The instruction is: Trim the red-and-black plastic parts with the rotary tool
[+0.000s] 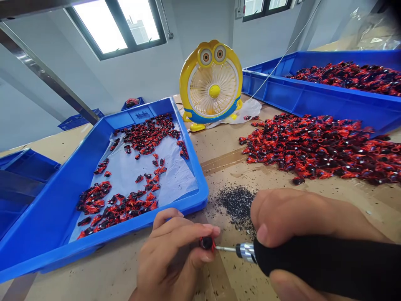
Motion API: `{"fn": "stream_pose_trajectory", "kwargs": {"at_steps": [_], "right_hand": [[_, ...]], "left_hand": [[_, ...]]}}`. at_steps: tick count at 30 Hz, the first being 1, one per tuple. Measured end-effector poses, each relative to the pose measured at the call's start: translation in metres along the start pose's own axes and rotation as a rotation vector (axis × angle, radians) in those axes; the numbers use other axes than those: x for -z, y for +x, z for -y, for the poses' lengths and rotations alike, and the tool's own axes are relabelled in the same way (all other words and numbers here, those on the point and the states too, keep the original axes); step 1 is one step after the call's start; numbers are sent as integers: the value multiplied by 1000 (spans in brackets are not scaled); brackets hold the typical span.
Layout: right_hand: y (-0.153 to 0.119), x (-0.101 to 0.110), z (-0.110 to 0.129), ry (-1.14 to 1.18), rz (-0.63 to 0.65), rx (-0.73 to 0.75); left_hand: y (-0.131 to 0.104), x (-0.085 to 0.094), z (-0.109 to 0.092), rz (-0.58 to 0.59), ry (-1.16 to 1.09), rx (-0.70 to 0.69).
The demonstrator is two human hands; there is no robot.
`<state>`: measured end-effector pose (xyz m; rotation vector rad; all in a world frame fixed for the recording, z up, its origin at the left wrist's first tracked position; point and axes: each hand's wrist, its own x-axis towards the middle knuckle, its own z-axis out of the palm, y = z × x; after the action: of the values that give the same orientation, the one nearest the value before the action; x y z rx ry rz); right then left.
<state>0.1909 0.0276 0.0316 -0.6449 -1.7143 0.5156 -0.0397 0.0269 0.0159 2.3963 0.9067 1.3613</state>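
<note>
My left hand [172, 255] pinches a small black-and-red plastic piece [206, 242] between thumb and fingertips, its round black end towards me. My right hand [291, 221] is wrapped round the thick black handle of a rotary tool [316, 259], which has a silver collar and a thin metal bit. The bit points left, and its tip meets or nearly meets the red edge of the piece; exact contact is hard to make out. Just beyond the hands lies a patch of black shavings [236, 202]. Fingers partly hide the piece.
A blue tray [200, 175] at the left holds many similar pieces on a white sheet. To the right spreads a large pile of pieces [319, 146], before another filled blue tray [313, 94]. A yellow fan [214, 90] stands behind. Cardboard [219, 146] covers the table.
</note>
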Motion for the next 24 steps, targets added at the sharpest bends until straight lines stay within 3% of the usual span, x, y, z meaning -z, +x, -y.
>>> {"fn": "stream_pose_trajectory", "kwargs": {"at_steps": [15, 24], "right_hand": [[2, 7, 1, 9, 81, 22], [3, -1, 0, -34, 41, 26]], "left_hand": [[-4, 1, 0, 77, 40, 27], [4, 0, -3, 67, 104, -25]]}}
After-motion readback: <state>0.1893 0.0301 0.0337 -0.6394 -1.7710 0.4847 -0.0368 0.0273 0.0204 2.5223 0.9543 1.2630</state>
